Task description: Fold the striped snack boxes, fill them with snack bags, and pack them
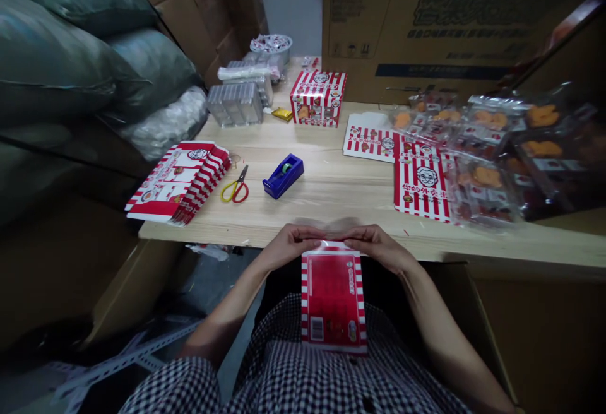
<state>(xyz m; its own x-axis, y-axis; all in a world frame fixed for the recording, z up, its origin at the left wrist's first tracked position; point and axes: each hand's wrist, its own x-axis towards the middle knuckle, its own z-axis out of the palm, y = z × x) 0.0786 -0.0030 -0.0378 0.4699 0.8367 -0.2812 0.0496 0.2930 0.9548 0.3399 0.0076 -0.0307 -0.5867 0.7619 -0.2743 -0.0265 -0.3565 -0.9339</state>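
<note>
Both hands pinch the top edge of a red-and-white striped cardboard box [334, 297], held over my lap just in front of the table edge. My left hand [297, 242] grips its left top corner, and my right hand [376, 245] grips the right one. A flap above the fingers is smeared by motion. The box's red panel with a barcode faces up toward me. Beyond the hands lie a blue tape dispenser [284, 175] and scissors [235, 187] with yellow and red handles.
A stack of striped flat boxes [180, 180] sits at the left. An assembled box [318, 98] stands at the back near clear plastic cases [235, 105]. At the right, clear packs [487, 177] lie beside striped cartons [421, 177]. A big brown carton [360, 79] stands behind.
</note>
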